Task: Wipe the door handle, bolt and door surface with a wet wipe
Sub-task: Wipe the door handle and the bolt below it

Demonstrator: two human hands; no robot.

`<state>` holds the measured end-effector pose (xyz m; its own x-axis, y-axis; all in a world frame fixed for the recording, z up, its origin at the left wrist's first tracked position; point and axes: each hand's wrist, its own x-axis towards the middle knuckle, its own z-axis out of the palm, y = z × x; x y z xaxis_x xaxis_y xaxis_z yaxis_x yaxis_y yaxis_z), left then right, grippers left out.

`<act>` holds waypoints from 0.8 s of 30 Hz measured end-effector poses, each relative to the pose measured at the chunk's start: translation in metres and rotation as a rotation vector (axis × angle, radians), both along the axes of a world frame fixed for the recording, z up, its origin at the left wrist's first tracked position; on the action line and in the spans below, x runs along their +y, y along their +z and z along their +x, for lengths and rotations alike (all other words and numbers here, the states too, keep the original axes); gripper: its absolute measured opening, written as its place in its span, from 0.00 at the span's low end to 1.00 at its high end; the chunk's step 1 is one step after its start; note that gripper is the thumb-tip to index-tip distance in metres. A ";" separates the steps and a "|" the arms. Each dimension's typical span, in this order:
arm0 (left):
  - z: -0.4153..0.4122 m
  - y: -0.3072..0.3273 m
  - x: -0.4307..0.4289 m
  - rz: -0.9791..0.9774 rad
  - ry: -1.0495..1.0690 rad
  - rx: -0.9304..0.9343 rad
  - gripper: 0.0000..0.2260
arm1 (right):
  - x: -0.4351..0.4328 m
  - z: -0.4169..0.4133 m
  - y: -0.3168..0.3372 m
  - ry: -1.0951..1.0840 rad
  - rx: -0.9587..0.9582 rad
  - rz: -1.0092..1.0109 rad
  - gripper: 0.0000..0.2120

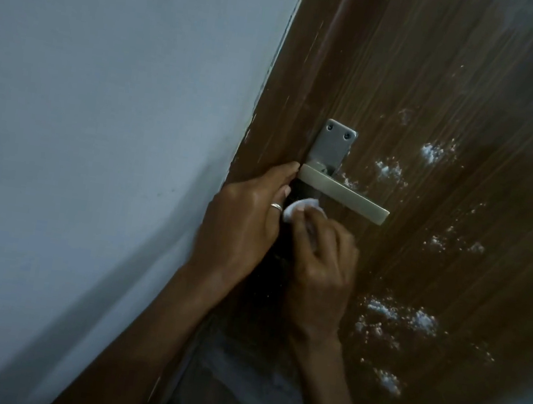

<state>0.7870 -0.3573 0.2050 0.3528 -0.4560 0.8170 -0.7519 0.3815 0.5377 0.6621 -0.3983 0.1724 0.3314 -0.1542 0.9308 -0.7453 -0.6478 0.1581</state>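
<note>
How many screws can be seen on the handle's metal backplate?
2: both at the top of the backplate, one near its left corner, one near its right corner. Lower screws may be hidden behind the handle and hands.
</note>
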 end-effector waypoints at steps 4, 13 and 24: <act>0.004 0.000 -0.002 -0.015 -0.021 -0.008 0.17 | -0.025 0.033 -0.004 -0.005 -0.026 0.026 0.14; 0.011 -0.002 -0.004 -0.042 -0.128 0.046 0.16 | -0.018 0.042 0.001 -0.025 -0.105 0.026 0.12; 0.010 -0.003 -0.003 -0.051 -0.136 0.045 0.16 | -0.018 0.025 -0.005 -0.044 -0.245 0.059 0.16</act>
<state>0.7971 -0.3607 0.2020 0.3271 -0.4608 0.8250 -0.6671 0.5057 0.5470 0.6873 -0.4161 0.1670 0.0887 -0.2198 0.9715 -0.7841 -0.6168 -0.0680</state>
